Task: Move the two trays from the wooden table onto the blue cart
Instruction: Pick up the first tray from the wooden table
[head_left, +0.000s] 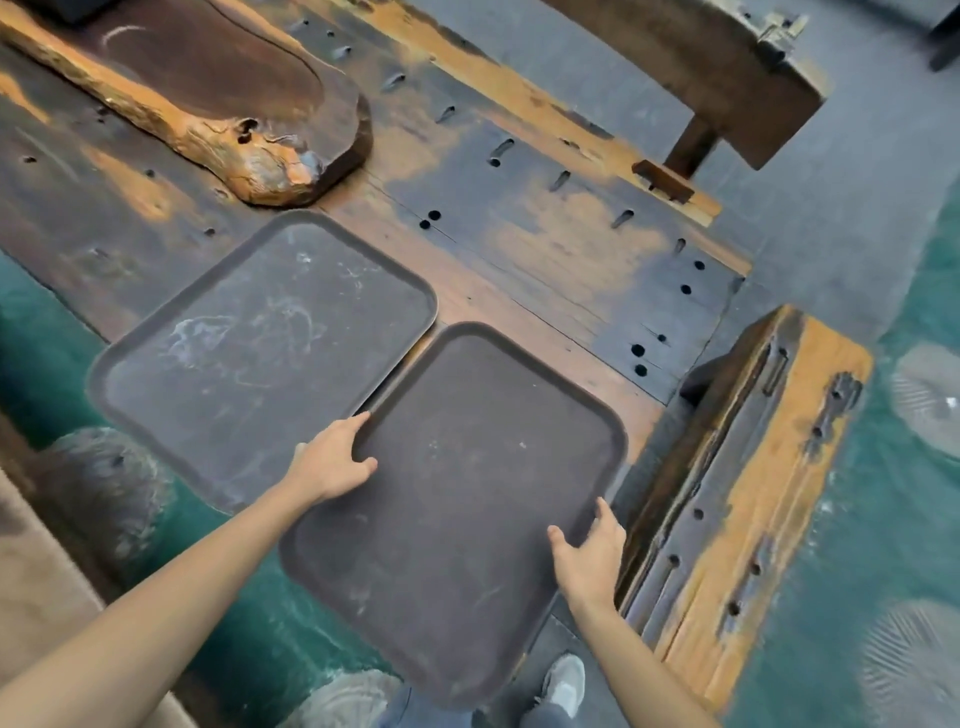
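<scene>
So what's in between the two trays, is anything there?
Nothing sits there. In the head view, only a thin strip of bare wooden table shows between the left tray and the right tray, which the left hand and right hand grip.

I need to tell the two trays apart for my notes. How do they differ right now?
The near tray is held at both long edges by the left hand and right hand, overhanging the wooden table edge; the far tray lies untouched. The far tray shows pale swirled smears; the near tray looks darker and cleaner. Both are dark, rectangular, round-cornered and empty.
</scene>
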